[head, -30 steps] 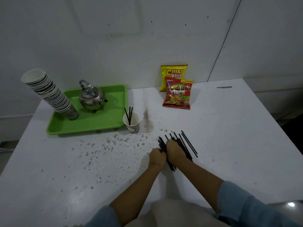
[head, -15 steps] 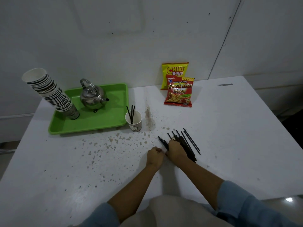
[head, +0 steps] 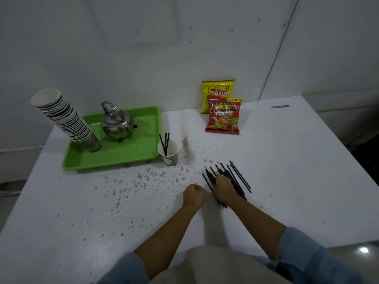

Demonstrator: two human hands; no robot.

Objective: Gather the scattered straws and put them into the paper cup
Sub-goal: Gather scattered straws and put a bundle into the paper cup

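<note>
Head view, left to right, taking the paper cup (head: pixel 168 152) as our marker: far to its left we see a leaning stack of cups (head: pixel 65 117) standing on a green tray (head: pixel 114 158), with a metal kettle (head: pixel 117 125) on the same tray nearer the cup. The tray's right edge sits just beside the cup. The cup stands upright on the white table (head: pixel 297 160) and holds three black straws that lean to its left rim. Right of the cup and nearer to us, our left hand (head: pixel 193 194) is curled into a fist on the table; we cannot tell whether it holds anything. Just right of it, our right hand (head: pixel 223 188) lies pressed over a bundle of black straws (head: pixel 239 179), fingers closed down on them; straw ends poke out beyond the knuckles and along the hand's right side. Behind, right of the cup, two snack bags (head: pixel 222 115) rest against the wall.
</note>
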